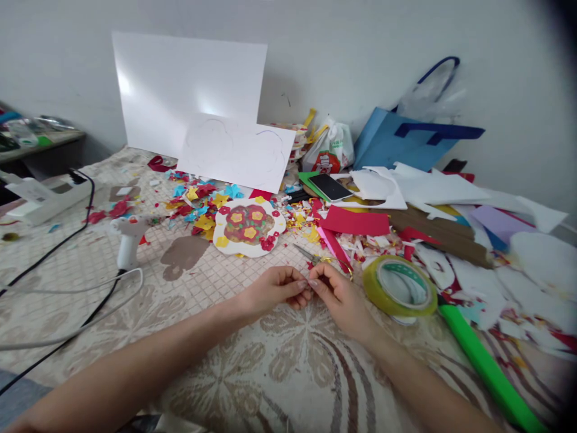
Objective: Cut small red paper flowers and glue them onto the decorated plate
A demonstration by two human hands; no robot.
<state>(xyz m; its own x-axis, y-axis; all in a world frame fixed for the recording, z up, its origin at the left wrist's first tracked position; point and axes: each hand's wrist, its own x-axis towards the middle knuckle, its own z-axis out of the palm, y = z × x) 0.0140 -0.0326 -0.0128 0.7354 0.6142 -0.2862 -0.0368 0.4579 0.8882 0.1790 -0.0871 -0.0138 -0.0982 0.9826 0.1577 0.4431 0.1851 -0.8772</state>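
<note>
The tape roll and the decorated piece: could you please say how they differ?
The tape roll is a ring with an open middle; the decorated piece is wavy-edged and flowered. The tape roll lies beside the right hand; the decorated piece lies beyond the left hand. Both show yellow.

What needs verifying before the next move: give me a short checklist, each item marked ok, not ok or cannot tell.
1. Hands together: ok. The left hand and right hand meet at the fingertips.
2. Piece between the fingertips identified: cannot tell. Anything there is too small and hidden.
3. Scissors well away from the hands: not ok. They lie just beyond the right hand.
4. Glue gun apart from the hands: ok. It is off to the left.
5. Glue gun hot: cannot tell. Nothing visible shows its heat.
6. Flower card within view: ok. It lies on the table beyond the left hand.
</note>
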